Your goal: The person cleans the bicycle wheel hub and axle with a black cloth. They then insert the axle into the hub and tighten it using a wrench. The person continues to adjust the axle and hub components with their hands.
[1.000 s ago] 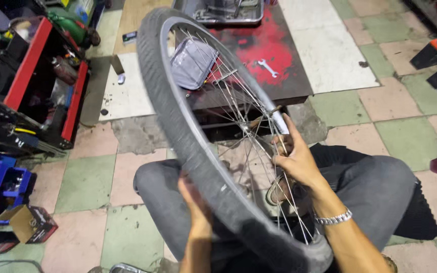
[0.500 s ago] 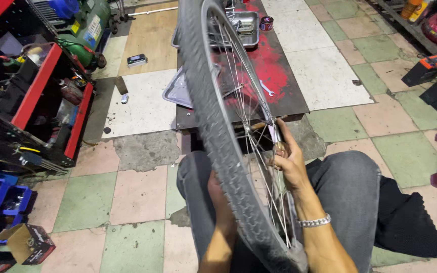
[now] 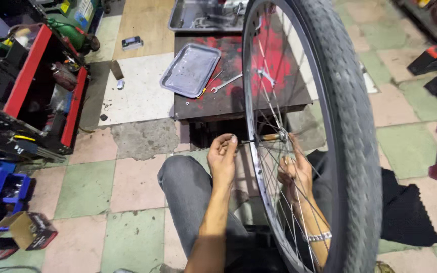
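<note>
A wheel (image 3: 352,151) is held upright at the right of the frame, edge-on, over the knees. At centre, the left hand (image 3: 223,159) is curled, its fingertips pinched on the axle (image 3: 259,139) end at the hub. The right hand (image 3: 294,172) is seen through the spokes, fingers raised against the hub from the far side (whether anything is gripped cannot be told). Further off, at upper centre, a low dark surface (image 3: 218,101) carries a metal tray (image 3: 190,68) and a spanner (image 3: 226,83). A red tool cart (image 3: 41,86) stands at upper left.
</note>
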